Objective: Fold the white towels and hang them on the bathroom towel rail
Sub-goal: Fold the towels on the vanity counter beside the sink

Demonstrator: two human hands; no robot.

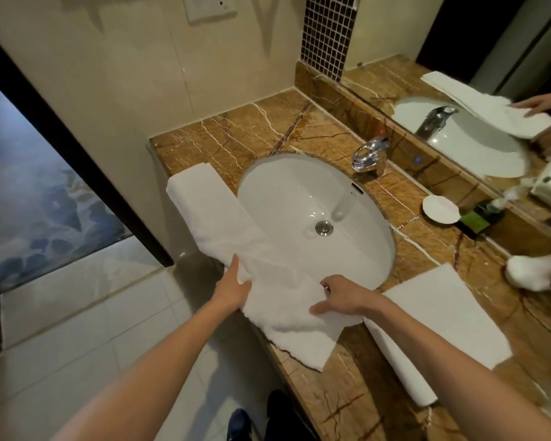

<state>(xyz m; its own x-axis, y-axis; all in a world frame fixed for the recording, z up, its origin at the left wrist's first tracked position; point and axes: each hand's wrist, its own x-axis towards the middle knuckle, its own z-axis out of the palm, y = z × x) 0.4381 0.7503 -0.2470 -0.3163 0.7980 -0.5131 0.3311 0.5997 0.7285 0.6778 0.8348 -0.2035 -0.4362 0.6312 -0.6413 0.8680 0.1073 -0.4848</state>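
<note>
Head view, looking down on a marble bench [357,405] with an inset oval basin [315,198]. A long white towel [223,227], folded into a narrow strip, lies along the bench's front edge, from the left end across the basin's rim to the middle. The left hand [233,288] lies flat against the strip's outer edge; the right hand [341,297] presses down on its near end with fingers spread, neither closed around the cloth. A second folded towel [439,316] lies to the right, overhanging the front edge. Judged by its sag, the terry is soft, light and limp, best pinched at corners or supported along a fold. No towel rail is in frame; items by the mirror [490,90] are blurred.
</note>
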